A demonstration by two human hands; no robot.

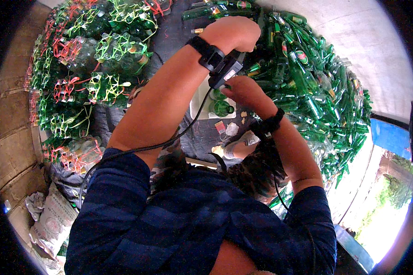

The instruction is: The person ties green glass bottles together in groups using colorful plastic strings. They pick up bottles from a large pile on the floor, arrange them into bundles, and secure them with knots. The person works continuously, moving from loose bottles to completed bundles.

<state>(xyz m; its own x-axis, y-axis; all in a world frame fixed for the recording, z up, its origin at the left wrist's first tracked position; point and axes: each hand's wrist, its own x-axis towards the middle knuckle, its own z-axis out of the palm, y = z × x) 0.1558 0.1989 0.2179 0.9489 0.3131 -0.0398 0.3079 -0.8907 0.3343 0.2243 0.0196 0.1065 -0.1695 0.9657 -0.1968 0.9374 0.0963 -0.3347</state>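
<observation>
My left hand reaches across to the near side of a large heap of green glass bottles. Its fingers curl downward out of sight, so whether they hold anything is hidden. Below it, my right hand has its fingers closed at the neck of a green glass bottle over a white plastic tray. Beside that bottle, another green glass bottle stands in the tray, its mouth facing right. A black device is strapped to my left wrist and covers part of the tray.
Bundles of bottles tied with green and red plastic cord are stacked at left. Scraps and a small red-and-white packet lie on the dark ground sheet near my foot. A black cable crosses my left arm. White woven sacks sit lower left.
</observation>
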